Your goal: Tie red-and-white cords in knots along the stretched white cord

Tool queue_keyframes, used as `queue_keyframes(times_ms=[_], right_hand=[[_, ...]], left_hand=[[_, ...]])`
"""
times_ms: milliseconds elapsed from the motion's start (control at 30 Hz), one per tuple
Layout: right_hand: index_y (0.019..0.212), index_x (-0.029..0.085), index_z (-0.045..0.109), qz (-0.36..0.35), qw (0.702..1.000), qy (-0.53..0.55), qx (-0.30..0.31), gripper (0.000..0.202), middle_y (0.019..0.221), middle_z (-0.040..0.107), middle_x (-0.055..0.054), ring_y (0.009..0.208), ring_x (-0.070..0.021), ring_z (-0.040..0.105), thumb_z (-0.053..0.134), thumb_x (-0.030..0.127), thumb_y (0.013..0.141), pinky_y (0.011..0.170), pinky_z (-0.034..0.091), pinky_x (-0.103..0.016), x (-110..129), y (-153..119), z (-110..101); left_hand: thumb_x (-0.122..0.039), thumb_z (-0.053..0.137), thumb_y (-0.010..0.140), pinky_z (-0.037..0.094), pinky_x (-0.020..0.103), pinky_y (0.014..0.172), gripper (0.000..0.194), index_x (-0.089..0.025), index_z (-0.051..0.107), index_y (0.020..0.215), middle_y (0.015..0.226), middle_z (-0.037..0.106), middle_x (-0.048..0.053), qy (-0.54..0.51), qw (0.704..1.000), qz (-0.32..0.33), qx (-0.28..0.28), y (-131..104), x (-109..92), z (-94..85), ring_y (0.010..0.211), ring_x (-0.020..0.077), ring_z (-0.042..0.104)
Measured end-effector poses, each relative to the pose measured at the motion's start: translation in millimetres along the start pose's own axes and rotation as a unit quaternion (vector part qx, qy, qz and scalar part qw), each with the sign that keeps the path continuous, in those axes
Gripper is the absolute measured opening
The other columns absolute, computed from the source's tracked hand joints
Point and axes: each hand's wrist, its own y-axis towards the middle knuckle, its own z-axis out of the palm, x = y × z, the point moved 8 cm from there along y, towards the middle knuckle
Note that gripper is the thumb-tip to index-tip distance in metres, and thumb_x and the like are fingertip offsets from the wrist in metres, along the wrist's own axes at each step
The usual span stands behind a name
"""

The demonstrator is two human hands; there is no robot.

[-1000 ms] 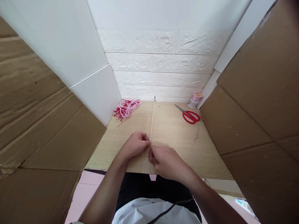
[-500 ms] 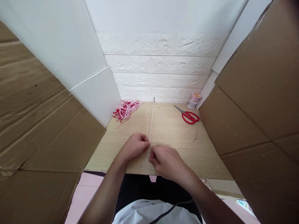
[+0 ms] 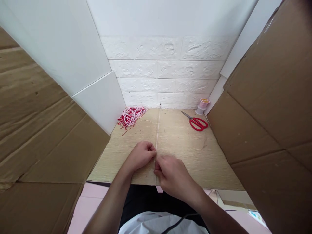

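A pale cord (image 3: 158, 130) runs from a small dark hook (image 3: 160, 105) at the back of the wooden board toward the front edge. My left hand (image 3: 143, 155) pinches the cord between thumb and finger from the left side. Just to the right and slightly nearer, my right hand (image 3: 170, 172) is closed at the cord, with thumb and fingertips together on a thin strand. The strand is too fine to follow between the fingers.
A pink and red tangle of cord (image 3: 131, 117) lies at the back left. Red-handled scissors (image 3: 198, 123) and stacked thread spools (image 3: 202, 105) are at the back right. Cardboard panels (image 3: 255, 130) flank the wooden board (image 3: 195, 152).
My right hand has shifted slightly left, closer to my left fingertips, and the loop of strand between the hands looks smaller. My left hand keeps its pinch on the cord.
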Motion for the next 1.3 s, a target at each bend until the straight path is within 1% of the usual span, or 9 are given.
queue_keyframes(times_ms=[233, 433, 633, 867, 967, 1033, 1133, 1200, 1300], right_hand=[[0.082, 0.018, 0.054, -0.027, 0.999, 0.022, -0.015, 0.009, 0.083, 0.061, -0.001, 0.078, -0.0162, 0.050, 0.054, 0.009, 0.081, 0.066, 0.024, -0.032, 17.1, -17.2, -4.4], [0.082, 0.017, 0.050, -0.126, 0.991, 0.047, -0.022, 0.009, 0.086, 0.059, -0.003, 0.085, -0.0181, 0.048, 0.051, 0.011, 0.088, 0.067, 0.027, -0.032, 24.7, -35.8, 6.5], [0.083, 0.016, 0.053, -0.169, 0.980, 0.051, -0.092, 0.011, 0.085, 0.057, -0.005, 0.083, -0.0183, 0.046, 0.049, 0.011, 0.092, 0.068, 0.028, -0.032, 24.2, -48.3, 7.7], [0.083, 0.015, 0.060, -0.191, 0.957, 0.084, -0.200, 0.009, 0.078, 0.060, -0.006, 0.075, -0.0167, 0.047, 0.055, 0.010, 0.089, 0.068, 0.033, -0.032, 24.3, -57.4, -8.2], [0.087, 0.015, 0.066, -0.147, 0.959, 0.120, -0.209, 0.014, 0.077, 0.062, -0.006, 0.074, -0.0159, 0.051, 0.053, 0.012, 0.091, 0.069, 0.037, -0.032, 15.6, -53.6, -13.4], [0.090, 0.017, 0.069, -0.071, 0.962, 0.161, -0.209, 0.018, 0.077, 0.062, -0.005, 0.072, -0.0150, 0.053, 0.052, 0.018, 0.094, 0.067, 0.039, -0.031, -0.6, -45.1, -17.2], [0.095, 0.018, 0.073, 0.073, 0.947, 0.231, -0.212, 0.021, 0.081, 0.066, -0.005, 0.070, -0.0139, 0.057, 0.056, 0.029, 0.094, 0.065, 0.043, -0.027, -34.2, -27.3, -21.7], [0.096, 0.017, 0.074, 0.137, 0.942, 0.265, -0.154, 0.023, 0.077, 0.067, -0.004, 0.064, -0.0129, 0.056, 0.060, 0.034, 0.090, 0.060, 0.043, -0.025, -49.1, -10.1, -15.2], [0.082, 0.015, 0.071, 0.153, 0.937, 0.315, -0.001, 0.027, 0.067, 0.061, -0.002, 0.050, -0.0097, 0.049, 0.057, 0.037, 0.089, 0.045, 0.035, -0.022, -49.9, 14.5, 5.8]], left_hand=[[-0.021, 0.054, 0.069, 0.034, 0.026, 0.060, 0.010, -0.014, 0.060, 0.066, 0.066, 0.061, 0.001, -0.005, 1.000, 0.004, -0.001, -2.1, -1.3, 2.8, 0.067, 0.0142, 0.052], [-0.020, 0.054, 0.070, 0.034, 0.025, 0.060, 0.009, -0.014, 0.059, 0.064, 0.064, 0.059, 0.001, 0.008, 0.999, 0.000, -0.031, -15.4, -7.0, 4.4, 0.064, 0.0134, 0.051], [-0.020, 0.055, 0.072, 0.032, 0.026, 0.059, 0.011, -0.015, 0.059, 0.063, 0.061, 0.058, 0.000, 0.029, 0.998, -0.011, -0.046, -30.2, -8.0, 10.0, 0.062, 0.0130, 0.050], [-0.020, 0.055, 0.074, 0.031, 0.027, 0.058, 0.012, -0.015, 0.059, 0.064, 0.061, 0.057, 0.000, 0.045, 0.997, -0.023, -0.051, -40.8, -10.6, 12.5, 0.061, 0.0129, 0.050], [-0.020, 0.055, 0.073, 0.031, 0.027, 0.058, 0.011, -0.015, 0.059, 0.065, 0.061, 0.057, 0.000, 0.037, 0.998, -0.028, -0.044, -42.2, -10.5, 13.0, 0.061, 0.0131, 0.050], [-0.021, 0.056, 0.074, 0.031, 0.027, 0.059, 0.011, -0.015, 0.059, 0.065, 0.061, 0.058, 0.000, 0.031, 0.998, -0.025, -0.041, -42.6, -11.0, 13.0, 0.061, 0.0133, 0.050], [-0.022, 0.056, 0.075, 0.031, 0.027, 0.060, 0.014, -0.015, 0.058, 0.063, 0.062, 0.058, 0.000, 0.025, 0.998, -0.016, -0.047, -43.3, -12.6, 11.9, 0.061, 0.0133, 0.051], [-0.023, 0.056, 0.075, 0.031, 0.027, 0.060, 0.014, -0.015, 0.057, 0.063, 0.061, 0.057, 0.000, 0.026, 0.998, -0.016, -0.048, -43.6, -12.8, 11.5, 0.061, 0.0132, 0.050], [-0.024, 0.055, 0.076, 0.031, 0.027, 0.059, 0.017, -0.015, 0.056, 0.063, 0.061, 0.057, -0.001, 0.033, 0.998, -0.015, -0.045, -43.4, -12.3, 11.3, 0.061, 0.0131, 0.050]])
